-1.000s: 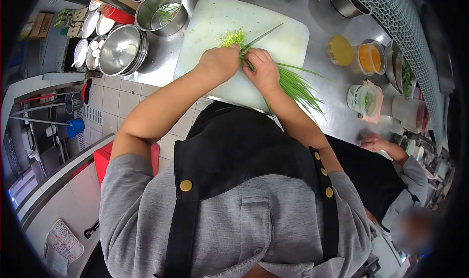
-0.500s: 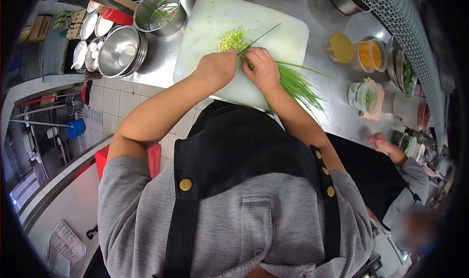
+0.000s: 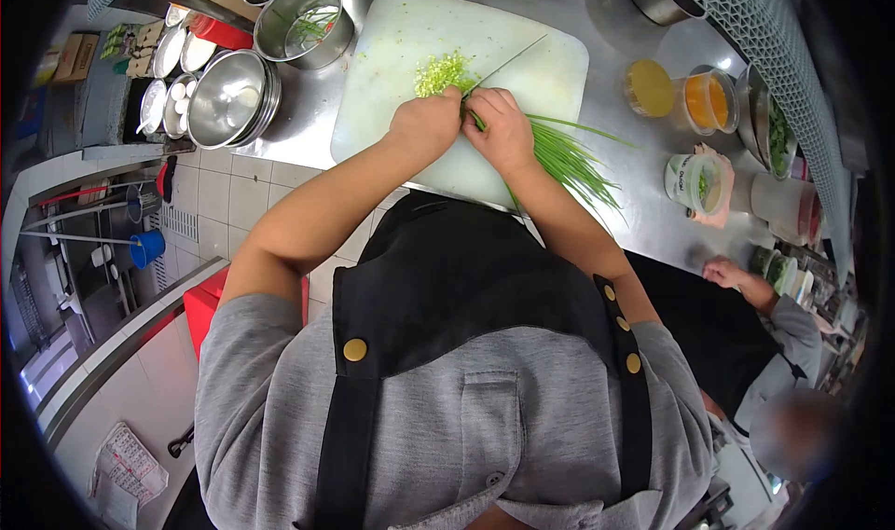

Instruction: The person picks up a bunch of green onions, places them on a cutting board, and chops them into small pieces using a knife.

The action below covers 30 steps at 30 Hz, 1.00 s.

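My left hand [image 3: 427,120] grips a knife [image 3: 508,63] by its handle, which the fingers hide. The thin blade slants up and right across a white cutting board [image 3: 392,55]. Beside it, my right hand [image 3: 501,131] is closed around a bunch of spring onions [image 3: 573,162], with fingertips close to the blade. Long green leaves trail right, past the board onto the steel counter. A small heap of chopped spring onion [image 3: 443,73] lies on the board just beyond my left hand.
At left stand a steel pot [image 3: 308,27] with green scraps and stacked steel bowls [image 3: 228,101]. To the right are a yellow lid [image 3: 650,89], an orange-filled tub [image 3: 706,101] and a labelled tub [image 3: 695,180]. A co-worker's hand [image 3: 725,271] rests near the counter's edge at right.
My left hand and the knife have shifted slightly right, and the blade has moved nearer my right hand. The right hand and the bunch hardly move.
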### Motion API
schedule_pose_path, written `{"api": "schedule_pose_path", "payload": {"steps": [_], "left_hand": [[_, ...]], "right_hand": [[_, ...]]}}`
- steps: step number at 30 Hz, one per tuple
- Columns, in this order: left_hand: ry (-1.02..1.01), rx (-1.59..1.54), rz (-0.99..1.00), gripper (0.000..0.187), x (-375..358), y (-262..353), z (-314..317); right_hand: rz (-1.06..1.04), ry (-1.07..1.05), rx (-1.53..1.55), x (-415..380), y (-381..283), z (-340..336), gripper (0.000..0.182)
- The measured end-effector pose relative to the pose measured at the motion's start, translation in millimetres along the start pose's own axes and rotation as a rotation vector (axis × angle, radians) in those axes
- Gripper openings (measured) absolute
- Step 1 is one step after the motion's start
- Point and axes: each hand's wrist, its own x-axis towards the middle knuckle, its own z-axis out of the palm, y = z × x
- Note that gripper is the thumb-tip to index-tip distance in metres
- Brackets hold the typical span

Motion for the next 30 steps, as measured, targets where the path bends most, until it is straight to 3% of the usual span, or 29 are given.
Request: {"api": "schedule_pose_path", "payload": {"steps": [18,20,30], "left_hand": [[-0.025,0.011,0.040,0.020,-9.8,-8.5,1.9],[0.067,-0.018,0.016,0.020,-1.5,-1.7,12.8],[0.097,-0.034,0.055,0.022,-1.1,-22.4,11.0]], "right_hand": [[-0.018,0.010,-0.011,-3.4,2.3,2.8,0.021],[-0.018,0.015,-0.019,-3.8,3.4,0.6,0.021],[-0.057,-0.133,-0.072,-9.6,-4.9,-19.3,0.031]]}}
